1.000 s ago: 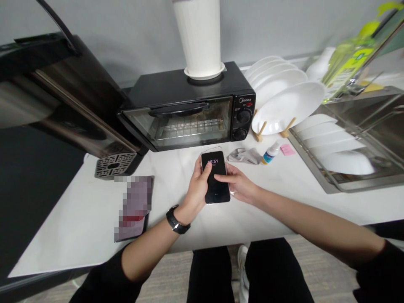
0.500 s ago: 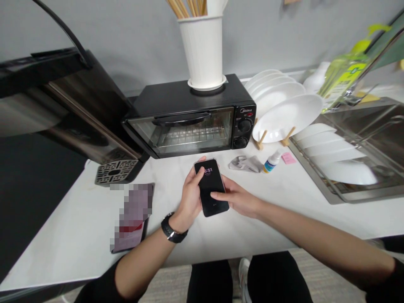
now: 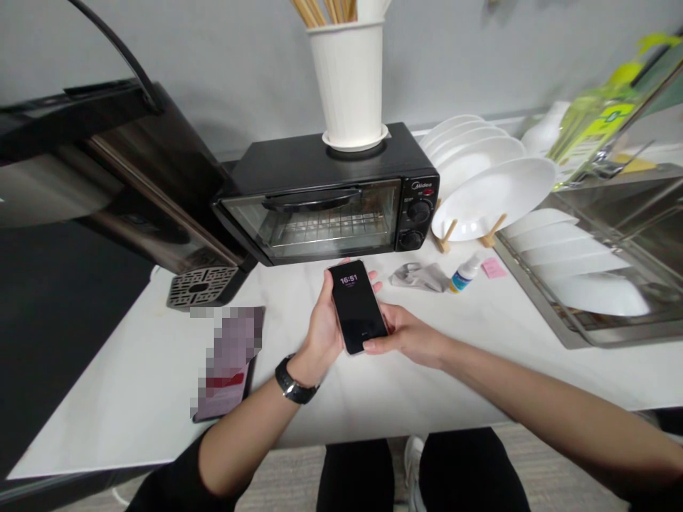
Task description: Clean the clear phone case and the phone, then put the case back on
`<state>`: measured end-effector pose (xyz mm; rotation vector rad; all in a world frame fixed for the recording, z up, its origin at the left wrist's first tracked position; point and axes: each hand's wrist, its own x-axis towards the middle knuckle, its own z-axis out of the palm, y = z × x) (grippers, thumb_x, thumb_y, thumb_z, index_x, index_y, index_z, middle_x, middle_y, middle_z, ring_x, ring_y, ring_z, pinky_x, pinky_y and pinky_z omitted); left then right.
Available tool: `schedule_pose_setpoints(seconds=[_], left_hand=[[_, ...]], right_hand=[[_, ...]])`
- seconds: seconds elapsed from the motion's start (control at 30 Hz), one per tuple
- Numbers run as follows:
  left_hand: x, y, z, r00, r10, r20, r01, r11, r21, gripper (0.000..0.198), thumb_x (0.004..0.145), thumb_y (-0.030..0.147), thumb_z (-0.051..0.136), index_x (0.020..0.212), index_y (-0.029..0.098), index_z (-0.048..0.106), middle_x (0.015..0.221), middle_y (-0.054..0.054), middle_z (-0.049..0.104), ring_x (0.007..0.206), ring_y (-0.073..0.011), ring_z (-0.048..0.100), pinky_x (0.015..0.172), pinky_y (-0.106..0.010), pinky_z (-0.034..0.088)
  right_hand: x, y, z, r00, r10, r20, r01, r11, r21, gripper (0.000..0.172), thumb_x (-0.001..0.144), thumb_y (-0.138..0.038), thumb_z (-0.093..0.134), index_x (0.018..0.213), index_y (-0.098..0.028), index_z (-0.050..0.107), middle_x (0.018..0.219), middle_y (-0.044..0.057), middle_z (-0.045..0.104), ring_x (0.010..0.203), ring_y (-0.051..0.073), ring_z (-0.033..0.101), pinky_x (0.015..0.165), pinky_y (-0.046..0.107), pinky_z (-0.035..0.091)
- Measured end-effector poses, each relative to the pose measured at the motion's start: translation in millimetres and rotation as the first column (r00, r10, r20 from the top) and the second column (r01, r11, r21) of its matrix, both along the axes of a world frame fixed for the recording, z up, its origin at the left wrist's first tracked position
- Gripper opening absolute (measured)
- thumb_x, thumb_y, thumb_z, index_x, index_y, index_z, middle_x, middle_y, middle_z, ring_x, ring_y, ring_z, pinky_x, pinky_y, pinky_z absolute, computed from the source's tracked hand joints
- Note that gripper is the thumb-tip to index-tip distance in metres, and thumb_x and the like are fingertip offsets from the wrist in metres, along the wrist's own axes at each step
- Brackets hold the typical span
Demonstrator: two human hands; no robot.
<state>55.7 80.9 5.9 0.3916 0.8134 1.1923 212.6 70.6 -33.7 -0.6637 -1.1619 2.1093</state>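
Note:
A black phone [image 3: 356, 306] with 16:51 on its dark screen is held over the white counter, in front of the toaster oven [image 3: 325, 213]. My left hand [image 3: 325, 323] wraps its left side from beneath, and its fingertips show past the phone's right edge. My right hand [image 3: 400, 333] grips the lower right corner, thumb at the bottom of the screen. On the left wrist sits a black watch [image 3: 292, 384].
A tablet-like device [image 3: 229, 370], partly pixelated, lies left by a dark machine [image 3: 154, 171]. To the right are a crumpled wrapper [image 3: 419, 277], small bottle [image 3: 466, 274], pink note [image 3: 494, 268], racked plates [image 3: 491, 195] and sink [image 3: 565, 334]. A white cup [image 3: 349, 78] stands on the oven.
My left thumb has moved off the screen to the phone's left edge, uncovering the full clock. My right thumb has slid down toward the bottom of the phone. The view has shifted slightly.

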Motion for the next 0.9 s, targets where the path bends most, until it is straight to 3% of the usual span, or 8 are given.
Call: schedule_pose_setpoints(seconds=[0.2,0.3,0.37,0.43,0.57,0.67,0.8,0.9], left_hand=[[9,-8,-4.5,0.998,-0.033,-0.052,0.034,0.999,0.015,0.064,0.106,0.065,0.031,0.154,0.028,0.051,0.120,-0.011,0.077,0.091,-0.0227,0.075,0.082,-0.036,0.063],[12,-14,-5.6,0.995,0.018,-0.094,-0.007,0.993,0.120,0.062,0.105,0.064,0.035,0.155,0.030,0.050,0.119,-0.009,0.077,0.091,-0.0215,0.075,0.081,-0.032,0.063],[11,-16,-2.9,0.998,0.026,-0.050,-0.017,0.985,0.173,0.061,0.107,0.062,0.034,0.158,0.032,0.044,0.120,-0.009,0.076,0.094,-0.0224,0.075,0.084,-0.035,0.063],[8,-15,0.7,0.999,0.044,0.025,-0.048,0.981,0.189,0.060,0.108,0.060,0.032,0.161,0.035,0.038,0.121,-0.009,0.075,0.095,-0.0228,0.076,0.085,-0.038,0.063],[-1,-6,3.2,0.989,0.106,0.102,-0.113,0.992,0.063,0.058,0.109,0.053,0.031,0.164,0.032,0.032,0.121,-0.012,0.075,0.095,-0.0241,0.077,0.083,-0.038,0.062],[-2,-1,0.1,0.989,0.094,0.118,-0.086,0.994,-0.066,0.061,0.109,0.051,0.029,0.164,0.025,0.033,0.124,-0.017,0.074,0.098,-0.0282,0.077,0.080,-0.040,0.062],[4,-2,-5.7,0.989,0.031,0.143,-0.011,0.990,-0.143,0.065,0.108,0.054,0.032,0.158,0.013,0.043,0.126,-0.020,0.073,0.106,-0.0315,0.075,0.084,-0.043,0.061],[10,-5,-9.5,0.985,-0.025,0.172,0.057,0.981,-0.186,0.061,0.108,0.052,0.036,0.150,0.011,0.051,0.120,-0.019,0.075,0.107,-0.0323,0.075,0.089,-0.045,0.061]], right_hand=[[-7,-9,11.0,0.998,-0.067,-0.006,0.067,0.998,-0.004,0.076,0.065,-0.027,0.095,0.131,-0.024,0.057,0.116,0.002,0.065,0.110,0.020,0.061,0.095,0.034,0.051],[-9,-11,12.9,0.987,-0.143,0.073,0.131,0.979,0.155,0.089,0.064,-0.030,0.095,0.140,-0.026,0.048,0.132,0.006,0.059,0.122,0.025,0.057,0.098,0.038,0.053],[-4,-8,15.9,0.971,-0.194,0.137,0.134,0.924,0.357,0.077,0.075,-0.039,0.088,0.138,-0.025,0.048,0.132,0.007,0.059,0.121,0.025,0.058,0.096,0.039,0.054],[7,-1,20.8,0.919,-0.289,0.268,0.092,0.819,0.566,0.040,0.094,-0.044,0.068,0.126,-0.024,0.056,0.117,0.005,0.065,0.105,0.022,0.063,0.090,0.038,0.055],[35,22,25.2,0.458,-0.747,0.482,-0.133,0.478,0.868,0.024,0.102,-0.019,0.044,0.113,-0.020,0.065,0.111,0.010,0.068,0.098,0.026,0.065,0.084,0.041,0.053],[48,39,18.4,0.217,-0.852,0.477,-0.315,0.401,0.860,0.033,0.095,-0.008,0.049,0.122,-0.014,0.066,0.124,0.019,0.067,0.111,0.034,0.063,0.086,0.045,0.054],[54,47,14.6,0.249,-0.835,0.490,-0.306,0.412,0.858,0.020,0.100,-0.015,0.053,0.106,-0.018,0.072,0.103,0.013,0.073,0.093,0.028,0.069,0.080,0.039,0.058],[45,39,19.4,0.351,-0.860,0.370,-0.178,0.327,0.928,0.025,0.107,-0.027,0.049,0.119,-0.021,0.069,0.115,0.010,0.073,0.100,0.022,0.071,0.085,0.035,0.061]])
